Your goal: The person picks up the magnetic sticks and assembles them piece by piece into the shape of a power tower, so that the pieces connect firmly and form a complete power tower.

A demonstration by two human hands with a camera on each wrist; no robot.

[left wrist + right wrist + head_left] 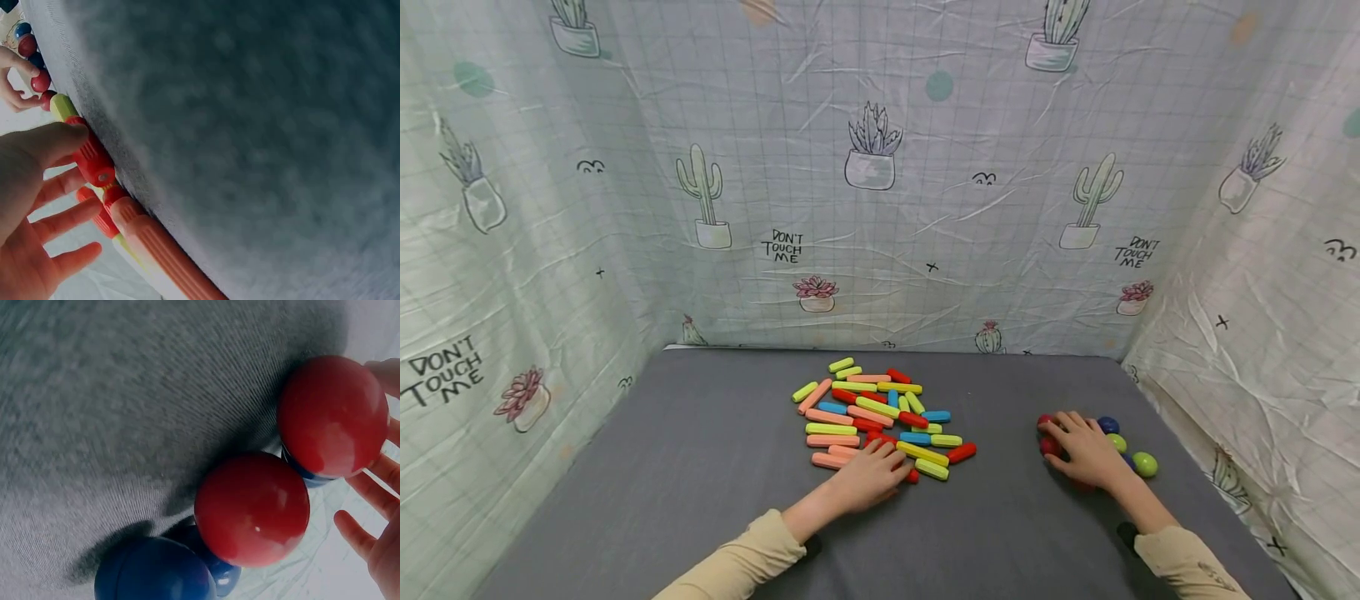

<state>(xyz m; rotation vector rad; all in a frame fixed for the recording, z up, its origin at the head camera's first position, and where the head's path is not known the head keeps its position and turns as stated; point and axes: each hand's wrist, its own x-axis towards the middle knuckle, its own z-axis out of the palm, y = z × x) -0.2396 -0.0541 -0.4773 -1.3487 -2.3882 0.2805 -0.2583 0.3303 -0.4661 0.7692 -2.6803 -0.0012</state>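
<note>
My left hand reaches over the near edge of a heap of capped highlighters in several colours. In the left wrist view its thumb lies against a red highlighter, with the other fingers spread out behind it. A salmon highlighter lies beside that one. On the right, my right hand spreads over a small group of balls. In the right wrist view its extended fingers are right beside a red ball. Another red ball and a blue ball sit nearby. The palm partly hides the group from above.
Both groups lie on a grey cloth-covered table. A green ball and a dark blue ball sit toward the right table edge. A printed curtain with cactus drawings encloses the back and sides.
</note>
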